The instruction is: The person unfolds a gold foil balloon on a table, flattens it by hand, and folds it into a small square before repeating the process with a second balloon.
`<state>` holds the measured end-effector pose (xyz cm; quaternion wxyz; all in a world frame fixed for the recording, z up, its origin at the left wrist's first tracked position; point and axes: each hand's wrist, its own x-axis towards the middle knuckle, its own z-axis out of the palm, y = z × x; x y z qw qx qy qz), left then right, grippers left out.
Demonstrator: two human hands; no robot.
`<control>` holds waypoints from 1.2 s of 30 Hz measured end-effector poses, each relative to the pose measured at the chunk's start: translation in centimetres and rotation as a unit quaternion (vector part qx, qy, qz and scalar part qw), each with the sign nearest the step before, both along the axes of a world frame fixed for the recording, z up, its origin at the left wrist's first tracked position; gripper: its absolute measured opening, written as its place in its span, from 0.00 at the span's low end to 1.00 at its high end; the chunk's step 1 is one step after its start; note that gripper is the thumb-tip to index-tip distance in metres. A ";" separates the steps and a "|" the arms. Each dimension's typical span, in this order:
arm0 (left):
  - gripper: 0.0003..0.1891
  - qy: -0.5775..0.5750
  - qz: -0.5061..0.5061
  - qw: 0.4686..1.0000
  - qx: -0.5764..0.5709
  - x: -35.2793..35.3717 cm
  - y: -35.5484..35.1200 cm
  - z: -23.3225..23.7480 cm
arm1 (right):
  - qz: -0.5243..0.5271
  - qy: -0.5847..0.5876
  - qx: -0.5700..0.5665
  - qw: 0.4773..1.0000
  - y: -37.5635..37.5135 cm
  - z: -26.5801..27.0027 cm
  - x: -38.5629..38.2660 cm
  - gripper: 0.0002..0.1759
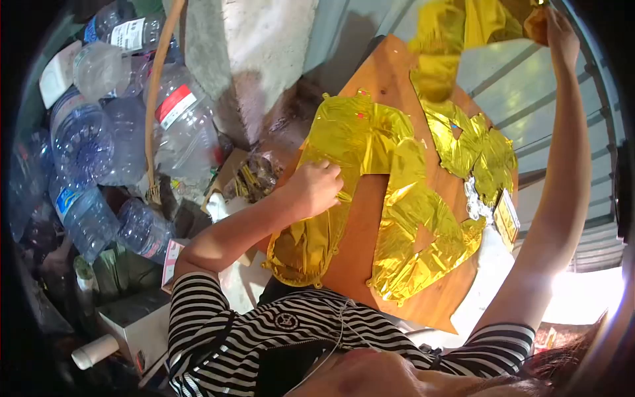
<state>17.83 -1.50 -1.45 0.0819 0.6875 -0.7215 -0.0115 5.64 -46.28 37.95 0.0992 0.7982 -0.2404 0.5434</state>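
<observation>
Flat gold foil balloons lie on a wooden board. My left hand (317, 190) is closed with its fingertips on the left foil balloon (307, 248), which is long and has small tabs along its edge. Up at the top right, my raised right hand (554, 32) is closed on another foil balloon (440, 40), which hangs over the board's far edge, partly blurred. An angular foil balloon (413, 231) with a triangular opening lies right of my left hand. A further crumpled foil balloon (463, 142) rests near the board's right edge.
The wooden board (360, 248) sits in front of my body. Several clear plastic bottles (83, 142) are piled at the left behind a curved wooden stick (157, 86). A white box (139, 331) stands lower left. A corrugated wall (536, 86) lies beyond the board at the right.
</observation>
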 end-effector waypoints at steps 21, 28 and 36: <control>0.43 0.171 -0.008 0.967 -0.190 -0.9 -17.8 7.6 | 0.050 0.206 0.035 0.977 4.0 -5.0 -16.9 0.12; 0.42 0.285 -0.103 0.949 -0.090 -5.5 -31.0 12.9 | 0.035 0.239 0.126 0.962 8.9 -4.7 -21.8 0.11; 0.13 0.410 -0.140 0.901 -0.016 -9.3 -34.5 11.6 | 0.028 0.167 0.225 0.960 5.0 -4.9 -30.1 0.11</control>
